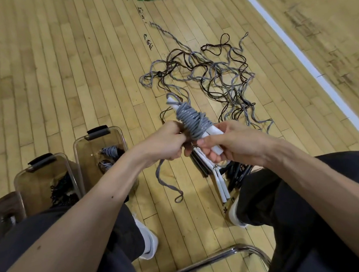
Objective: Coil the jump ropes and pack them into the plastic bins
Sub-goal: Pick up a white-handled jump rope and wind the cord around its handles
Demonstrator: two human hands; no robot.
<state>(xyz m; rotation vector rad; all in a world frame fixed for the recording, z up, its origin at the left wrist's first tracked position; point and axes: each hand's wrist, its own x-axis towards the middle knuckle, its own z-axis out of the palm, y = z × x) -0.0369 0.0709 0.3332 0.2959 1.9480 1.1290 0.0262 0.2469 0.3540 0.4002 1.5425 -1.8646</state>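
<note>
Left hand [164,144] pinches rope [191,122], right hand [232,142] grips handles [217,151]

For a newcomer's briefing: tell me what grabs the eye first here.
The grey jump rope, wound around its white handles, sits mid-frame, gripped by the left hand and right hand. Beyond it, a tangle of grey and dark ropes sprawls over the wooden floor. Two clear plastic bins stand lower left.

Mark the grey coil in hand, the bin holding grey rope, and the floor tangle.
grey coil [191,122]: head view, middle wraps.
bin holding grey rope [98,132]: head view, dark latch.
floor tangle [216,68]: head view, centre strands.
</note>
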